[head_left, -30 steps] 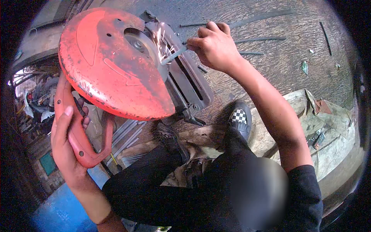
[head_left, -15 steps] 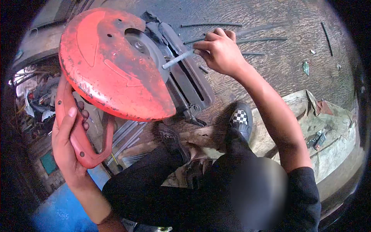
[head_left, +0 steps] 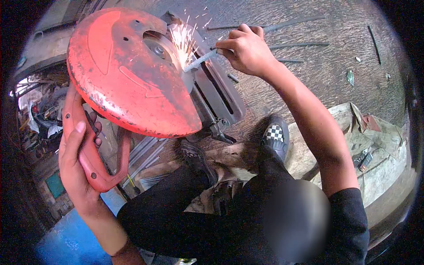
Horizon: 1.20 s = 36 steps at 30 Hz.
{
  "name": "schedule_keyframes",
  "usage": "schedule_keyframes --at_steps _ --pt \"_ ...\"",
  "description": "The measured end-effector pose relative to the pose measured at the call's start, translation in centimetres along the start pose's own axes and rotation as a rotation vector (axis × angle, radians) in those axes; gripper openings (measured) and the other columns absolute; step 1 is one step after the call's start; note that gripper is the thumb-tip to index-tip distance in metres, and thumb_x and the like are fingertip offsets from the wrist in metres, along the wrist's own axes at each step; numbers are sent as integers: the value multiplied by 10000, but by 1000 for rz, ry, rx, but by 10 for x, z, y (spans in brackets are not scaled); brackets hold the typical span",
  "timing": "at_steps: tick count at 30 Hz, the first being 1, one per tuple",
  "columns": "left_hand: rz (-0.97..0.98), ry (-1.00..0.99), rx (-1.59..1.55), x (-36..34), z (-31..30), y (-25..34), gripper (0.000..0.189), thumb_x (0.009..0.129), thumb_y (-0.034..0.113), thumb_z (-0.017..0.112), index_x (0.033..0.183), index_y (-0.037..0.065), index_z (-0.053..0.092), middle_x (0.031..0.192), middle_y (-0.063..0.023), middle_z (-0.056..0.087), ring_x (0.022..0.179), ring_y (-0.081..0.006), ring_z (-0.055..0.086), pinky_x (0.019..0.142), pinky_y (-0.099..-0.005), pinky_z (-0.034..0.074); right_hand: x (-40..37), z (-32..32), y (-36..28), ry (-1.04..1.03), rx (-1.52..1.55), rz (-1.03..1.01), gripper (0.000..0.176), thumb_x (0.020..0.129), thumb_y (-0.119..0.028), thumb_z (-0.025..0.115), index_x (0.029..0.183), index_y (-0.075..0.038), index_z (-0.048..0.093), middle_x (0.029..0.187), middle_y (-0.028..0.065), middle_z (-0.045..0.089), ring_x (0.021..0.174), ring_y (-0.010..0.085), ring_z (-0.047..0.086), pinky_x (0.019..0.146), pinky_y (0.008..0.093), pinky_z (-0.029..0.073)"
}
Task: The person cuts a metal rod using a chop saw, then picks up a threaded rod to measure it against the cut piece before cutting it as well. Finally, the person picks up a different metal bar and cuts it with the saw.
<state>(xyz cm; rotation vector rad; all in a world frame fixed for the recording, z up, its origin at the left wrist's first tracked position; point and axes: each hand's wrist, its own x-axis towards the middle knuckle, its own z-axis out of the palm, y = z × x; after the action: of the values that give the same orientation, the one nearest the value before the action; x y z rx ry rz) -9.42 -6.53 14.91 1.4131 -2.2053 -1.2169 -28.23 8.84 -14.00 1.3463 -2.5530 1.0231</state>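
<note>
A chop saw with a worn red blade guard (head_left: 128, 75) fills the upper left. My left hand (head_left: 77, 163) grips its red handle (head_left: 88, 154) at the lower left. My right hand (head_left: 245, 48) pinches a short threaded metal rod (head_left: 201, 59) and holds its tip against the spinning cutting disc (head_left: 165, 48). Sparks (head_left: 185, 33) fly up from where they touch. The rod lies over the saw's dark metal base and vise (head_left: 216, 97).
Several thin dark rods (head_left: 300, 44) lie on the rough floor beyond my right hand. My two shoes (head_left: 274, 134) rest below the saw base. Pale metal strips (head_left: 145, 154) lie under the guard. A cloth-covered block (head_left: 375, 145) sits at right.
Half a second ago the rod was held off the disc with no sparks. Now its tip presses on the disc again and sparks fly.
</note>
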Motion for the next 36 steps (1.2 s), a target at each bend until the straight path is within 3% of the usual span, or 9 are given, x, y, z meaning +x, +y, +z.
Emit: schedule_keyframes --at_steps 8,13,14,17,18,19,22,29,36 --pt "0 -23 -2 0 -1 0 435 848 223 594 1194 -19 489 984 -78 588 862 -138 554 745 -253 432 -10 0 0 7 1 -7 164 773 -264 590 895 -224 692 781 41 597 860 249 539 781 447 383" --pt "27 -54 -12 3 -2 -2 439 849 222 590 1200 -20 484 995 -74 583 871 -143 560 747 -251 436 -31 -7 -1 -153 -13 28 213 819 -295 587 984 -186 665 798 61 575 863 258 544 742 440 392" --pt "25 -33 -10 2 0 -2 428 847 222 593 1186 -19 492 979 -72 585 852 -138 561 734 -246 436 -33 -9 1 -294 60 92 204 849 -287 561 968 -149 654 744 94 573 777 296 581 672 434 428" --pt "15 -42 11 5 -6 -4 402 841 218 601 1154 -17 509 944 -68 590 812 -125 558 705 -235 436 -48 2 10 -297 443 203 206 880 -280 537 949 -114 637 645 125 543 660 337 564 595 417 434" --pt "10 -84 31 6 -8 -4 387 836 213 607 1135 -16 518 924 -67 592 791 -119 555 689 -229 435 -52 1 9 -295 533 175 253 922 -293 496 920 -71 618 513 69 452 514 241 490 498 331 387" --pt "12 -78 30 7 -9 -4 387 836 213 607 1135 -16 518 924 -67 592 791 -119 555 689 -229 435 -56 1 8 -295 534 169 253 922 -293 496 920 -71 618 513 69 452 514 241 490 498 331 387" --pt "35 -123 31 9 -9 -5 369 826 201 622 1109 -16 529 892 -66 594 762 -108 547 664 -221 433 -68 6 -2 -416 1144 515 373 962 -352 429 816 -48 589 540 -85 326 481 31 292 424 230 240" --pt "44 -97 5 6 -5 -5 412 836 224 610 1157 -16 510 938 -71 598 779 -121 561 672 -228 442 -68 5 -14 -620 1276 639 398 949 -387 446 726 -69 527 531 -78 336 455 40 286 409 230 227" --pt "26 -77 -2 6 -8 -6 452 837 211 604 1200 -32 488 1004 -87 588 820 -137 569 673 -223 442 -68 14 -19 -696 1210 617 381 945 -380 462 785 -49 563 534 -75 346 458 45 293 414 245 231"
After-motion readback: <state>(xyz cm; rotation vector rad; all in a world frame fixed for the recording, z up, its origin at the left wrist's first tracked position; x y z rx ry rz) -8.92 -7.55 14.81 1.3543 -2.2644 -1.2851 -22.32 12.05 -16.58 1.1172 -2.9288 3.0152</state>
